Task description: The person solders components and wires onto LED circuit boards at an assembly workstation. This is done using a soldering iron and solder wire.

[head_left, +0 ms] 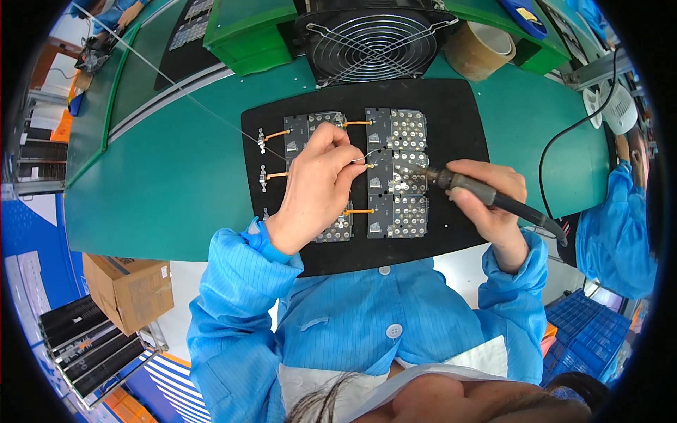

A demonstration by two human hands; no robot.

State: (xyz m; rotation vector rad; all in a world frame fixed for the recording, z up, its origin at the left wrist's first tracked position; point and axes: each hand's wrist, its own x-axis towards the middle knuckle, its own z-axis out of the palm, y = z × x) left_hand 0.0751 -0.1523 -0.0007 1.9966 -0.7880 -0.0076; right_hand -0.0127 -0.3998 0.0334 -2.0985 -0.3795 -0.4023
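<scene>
My left hand (315, 185) is closed over the middle of the black mat (458, 120), pinching a thin strand of solder wire (369, 152) between thumb and forefinger. The wire's end reaches the middle board (381, 173) of the right-hand column of dark circuit boards. In my right hand (493, 199) is a soldering iron (474, 189), wrapped by the fingers. Its tip points left over that same board's metal dots and is blurred. Short orange cables (358, 123) run out from the boards' left sides. My left hand covers part of the left board column.
A black fan with a wire guard (370, 46) stands behind the mat. Beside it are a tape roll (479, 49) and green boxes (250, 35). Small metal connectors (262, 141) lie at the mat's left. The iron's black cord (546, 224) trails right. Another person's blue sleeve (613, 233) shows far right.
</scene>
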